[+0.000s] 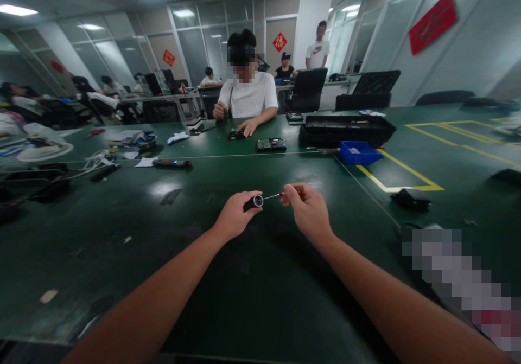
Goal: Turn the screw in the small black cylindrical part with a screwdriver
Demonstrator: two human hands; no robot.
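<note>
Above the near middle of the green table, my left hand grips a small black cylinder with a pale ring around its open end. The end faces right, and its inside is too small to make out. My right hand pinches the red handle of a thin screwdriver. Its metal shaft points left, with the tip at the cylinder's ringed end. Whether the tip touches or goes inside, I cannot tell. Both hands are closed and raised slightly over the tabletop.
Across the table a person in a white shirt works on a hard drive; another drive lies nearer. To the right are a blue bin, a long black tray and a black block. A dark tool and cables lie left.
</note>
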